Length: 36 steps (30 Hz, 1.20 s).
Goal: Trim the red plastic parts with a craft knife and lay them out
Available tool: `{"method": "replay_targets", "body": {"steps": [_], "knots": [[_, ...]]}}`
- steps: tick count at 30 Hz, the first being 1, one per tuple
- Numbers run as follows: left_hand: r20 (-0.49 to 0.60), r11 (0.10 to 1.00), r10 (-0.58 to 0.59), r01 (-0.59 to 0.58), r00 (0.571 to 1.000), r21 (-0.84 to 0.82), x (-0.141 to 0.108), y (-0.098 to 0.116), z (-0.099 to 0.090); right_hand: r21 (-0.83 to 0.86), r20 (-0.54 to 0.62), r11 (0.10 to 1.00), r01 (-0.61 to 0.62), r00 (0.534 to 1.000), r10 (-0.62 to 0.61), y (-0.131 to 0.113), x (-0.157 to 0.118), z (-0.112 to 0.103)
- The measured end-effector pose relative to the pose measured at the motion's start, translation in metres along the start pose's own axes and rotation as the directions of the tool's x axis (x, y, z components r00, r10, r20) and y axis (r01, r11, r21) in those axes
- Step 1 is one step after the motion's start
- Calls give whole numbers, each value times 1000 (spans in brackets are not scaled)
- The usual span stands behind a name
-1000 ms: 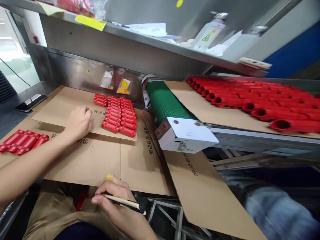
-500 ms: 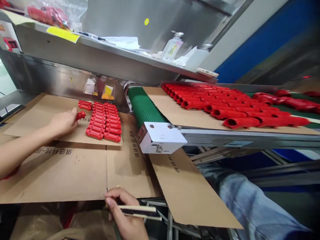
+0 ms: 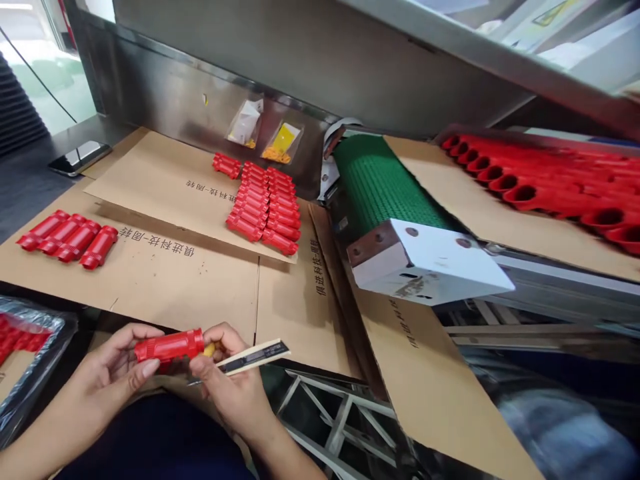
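My left hand [image 3: 113,370] is closed around a red ribbed tube [image 3: 170,345], held nearly level over the cardboard's front edge. At the tube's right end, my right hand [image 3: 240,383] pinches a small yellow piece [image 3: 209,349], which touches or nearly touches the tube. Across the same hand lies a slim cream-and-black tool [image 3: 255,357] with a thin metal tip; its exact kind is unclear. Beyond the hands, red tubes [image 3: 257,207] lie in two columns on a cardboard sheet [image 3: 165,173]. Several more red tubes [image 3: 67,237] sit at the left.
Two small plastic bags [image 3: 283,143] lean on the metal back wall. A green conveyor belt [image 3: 383,180] with a white end block [image 3: 425,260] stands right, carrying many red tubes [image 3: 545,180] on cardboard. A phone [image 3: 80,158] lies far left; a black-edged tray [image 3: 35,333] is lower left.
My left hand has come back from the cardboard sheet towards my body with a red tube. My right hand has met it at the tube's end. The view has tilted down and left.
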<state>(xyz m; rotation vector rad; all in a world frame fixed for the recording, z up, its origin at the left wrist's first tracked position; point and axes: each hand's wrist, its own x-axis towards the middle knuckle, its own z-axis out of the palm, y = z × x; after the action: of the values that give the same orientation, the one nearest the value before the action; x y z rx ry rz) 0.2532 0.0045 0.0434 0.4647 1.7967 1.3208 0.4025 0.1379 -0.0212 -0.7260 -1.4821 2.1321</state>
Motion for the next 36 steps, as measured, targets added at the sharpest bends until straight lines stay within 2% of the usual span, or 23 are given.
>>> {"method": "replay_targets", "body": {"steps": [2, 6, 10, 13, 16, 19, 21, 22, 24, 26, 27, 28, 29, 31, 33, 34, 36], "knots": [[-65, 1000, 9, -11, 998, -25, -2, 0, 3, -7, -21, 1000, -18, 1000, 18, 6, -2, 5], [-159, 996, 75, -66, 984, 64, 1, 0, 4, 93, -42, 992, -85, 995, 89, 11, -1, 9], [-131, 991, 107, -95, 986, 99, 10, -6, 0, 130, -51, 986, -108, 992, 115, 17, -2, 9], [-122, 994, 88, -80, 989, 68, 16, -13, -1, 78, -56, 993, -85, 994, 90, 20, -5, 7], [-114, 993, 106, -100, 988, 58, 17, -15, 0, -67, -88, 998, -1, 996, -5, 20, -7, 4], [-96, 966, 246, -237, 964, 102, 16, -15, 1, -290, -138, 945, 150, 971, -196, 14, -7, 1], [-108, 943, 332, -328, 937, 58, 16, -15, 3, -379, -132, 898, 224, 947, -292, 10, -8, 0], [-129, 942, 330, -334, 935, -12, 16, -15, 4, -407, -112, 875, 262, 936, -332, 8, -8, 1], [-154, 949, 214, -243, 965, -203, 17, -14, 10, -468, -42, 801, 373, 896, -442, 7, -9, 5], [-138, 924, 71, -117, 988, -365, 17, -11, 18, -539, 65, 673, 507, 821, -567, 8, -10, 10], [-129, 910, 33, -84, 991, -407, 17, -10, 22, -560, 106, 621, 548, 791, -603, 8, -9, 12], [-135, 900, 22, -79, 991, -428, 17, -8, 25, -563, 133, 604, 564, 783, -607, 8, -9, 12], [-152, 895, 31, -95, 988, -436, 17, -7, 26, -548, 146, 628, 553, 802, -579, 7, -8, 12], [-186, 895, 61, -136, 981, -424, 16, -4, 26, -482, 134, 739, 471, 873, -469, 2, -6, 6], [-173, 899, 70, -137, 982, -415, 16, -1, 22, -435, 102, 802, 410, 907, -408, -7, -5, -3], [-149, 898, 61, -120, 987, -424, 16, 0, 19, -435, 87, 798, 417, 902, -423, -11, -6, -8], [-91, 886, 28, -67, 995, -458, 16, 3, 15, -440, 112, 740, 508, 849, -516, -19, -9, -15]]}}
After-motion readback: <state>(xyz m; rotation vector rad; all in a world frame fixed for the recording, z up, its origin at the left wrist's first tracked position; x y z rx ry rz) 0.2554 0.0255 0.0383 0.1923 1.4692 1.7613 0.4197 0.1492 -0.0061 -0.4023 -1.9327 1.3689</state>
